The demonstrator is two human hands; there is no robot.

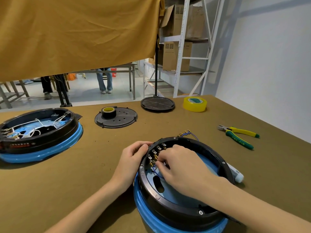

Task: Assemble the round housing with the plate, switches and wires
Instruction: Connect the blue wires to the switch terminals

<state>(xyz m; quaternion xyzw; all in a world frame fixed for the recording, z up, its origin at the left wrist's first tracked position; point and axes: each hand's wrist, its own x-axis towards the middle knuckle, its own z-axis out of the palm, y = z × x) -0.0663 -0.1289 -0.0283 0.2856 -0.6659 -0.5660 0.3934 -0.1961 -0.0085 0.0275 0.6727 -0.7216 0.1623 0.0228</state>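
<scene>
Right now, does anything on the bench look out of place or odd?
One thing: loose wires with bare brass terminals hang over the far rim of the near housing, unconnected, while the right hand works at the switches inside. Otherwise nothing stands out.

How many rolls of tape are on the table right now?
2: a black roll resting on the perforated black plate, and a yellow roll at the far right. Others may be hidden.

Position: one wide-angle camera worn on the person's head, above the near edge of the brown board-covered counter (84, 165).
Facing: forward and down, across the counter toward a hanging mustard cloth (75, 34) and white metal shelving (182, 47).
Nearness: close over the forearms at the bottom edge.
Shared: single view only.
</scene>
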